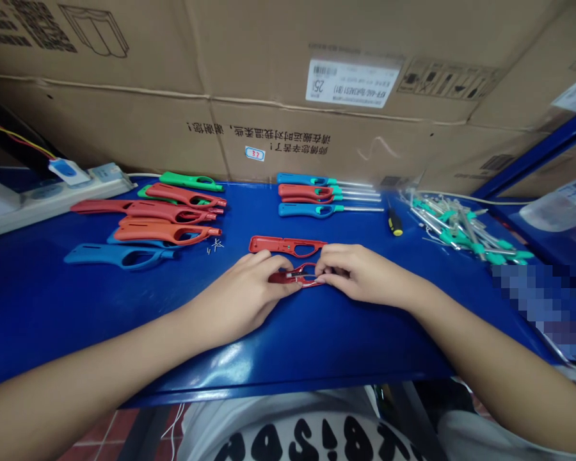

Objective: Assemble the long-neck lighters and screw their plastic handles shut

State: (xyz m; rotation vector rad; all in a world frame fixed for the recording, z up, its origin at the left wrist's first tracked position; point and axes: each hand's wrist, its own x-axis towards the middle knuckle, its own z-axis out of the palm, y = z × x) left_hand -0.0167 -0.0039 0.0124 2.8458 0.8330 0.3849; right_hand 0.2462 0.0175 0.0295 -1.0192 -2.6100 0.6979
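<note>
Both my hands rest on the blue table (52, 307) at its middle, closed around a red lighter shell half (301, 276) that has metal parts inside. My left hand (247, 291) pinches the shell's left end. My right hand (352, 272) pinches its right end, fingertips on the thin metal piece. Just behind them lies a second red shell half (285, 244), empty and flat on the table.
A pile of red, green and blue shell halves (166, 214) lies at the left, with small screws (216, 244) beside it. Three assembled lighters (317, 193) lie behind, a screwdriver (394, 223) to their right, and several metal tubes with green ends (461, 227). Cardboard boxes (269, 77) wall off the back.
</note>
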